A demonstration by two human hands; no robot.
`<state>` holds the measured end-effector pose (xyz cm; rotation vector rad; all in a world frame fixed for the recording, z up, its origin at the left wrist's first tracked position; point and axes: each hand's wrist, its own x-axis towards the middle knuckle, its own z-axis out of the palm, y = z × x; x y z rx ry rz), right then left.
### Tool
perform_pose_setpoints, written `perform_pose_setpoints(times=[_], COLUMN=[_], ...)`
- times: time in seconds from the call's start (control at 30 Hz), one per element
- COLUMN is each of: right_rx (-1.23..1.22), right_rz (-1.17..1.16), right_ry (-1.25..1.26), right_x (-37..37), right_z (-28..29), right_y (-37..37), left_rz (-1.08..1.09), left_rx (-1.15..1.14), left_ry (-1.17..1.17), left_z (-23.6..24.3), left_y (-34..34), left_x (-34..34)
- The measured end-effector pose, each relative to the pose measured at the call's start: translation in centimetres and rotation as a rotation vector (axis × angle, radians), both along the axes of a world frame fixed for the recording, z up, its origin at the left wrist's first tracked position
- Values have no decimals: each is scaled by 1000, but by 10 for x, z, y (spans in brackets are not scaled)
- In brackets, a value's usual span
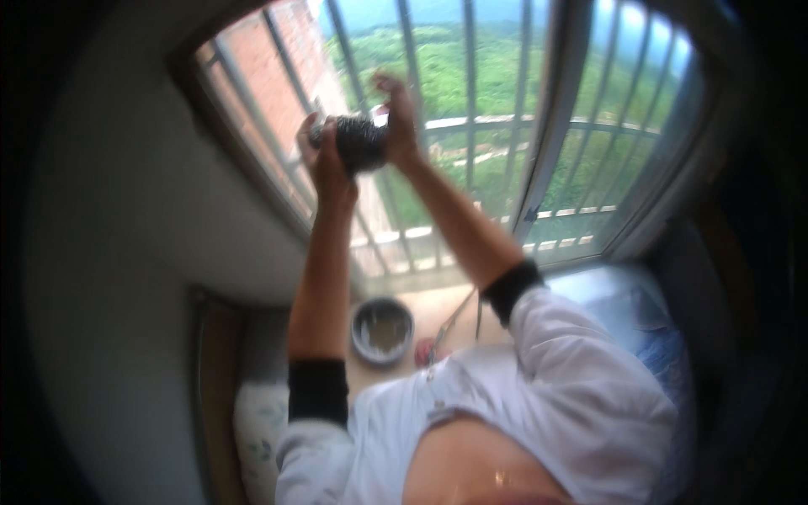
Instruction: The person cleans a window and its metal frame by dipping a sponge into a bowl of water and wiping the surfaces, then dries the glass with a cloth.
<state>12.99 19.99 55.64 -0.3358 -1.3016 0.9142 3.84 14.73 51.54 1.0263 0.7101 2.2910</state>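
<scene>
In front of the barred window (454,109), both arms are raised. My left hand (326,160) grips a dark grey, speckled wad (360,141), perhaps a rag, its fingers and thumb around the left end. At the wad's right end is my right hand (396,122), its fingers lifted and apart, the palm against or very near it; exact contact is unclear.
Below stand a grey basin (383,332) of cloudy water, a small red object (425,353) and a thin long-handled tool (450,328) on a pale ledge or board (433,307). A sliding glass pane (589,168) fills the right side; bedding (257,429) lies low left.
</scene>
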Motion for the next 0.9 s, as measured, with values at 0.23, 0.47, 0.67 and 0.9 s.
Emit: perform_pose_setpoints(times=[0.23,0.47,0.67,0.9], right_rx=[-89,840,1138,1250], right_rz=[494,-170,-760,-1006], right_ry=[674,190,-140,-556], right_x=[22,31,107,150], right_z=[65,96,101,89], right_y=[24,57,116,132], left_rz=[-726,-552,500,1375], left_rx=[-63,-345,-135,93], left_ry=[-395,111,388,533], left_z=[-46,-51,54,175], left_y=[-12,-51,-50,-15], left_x=[93,100,-5,-119])
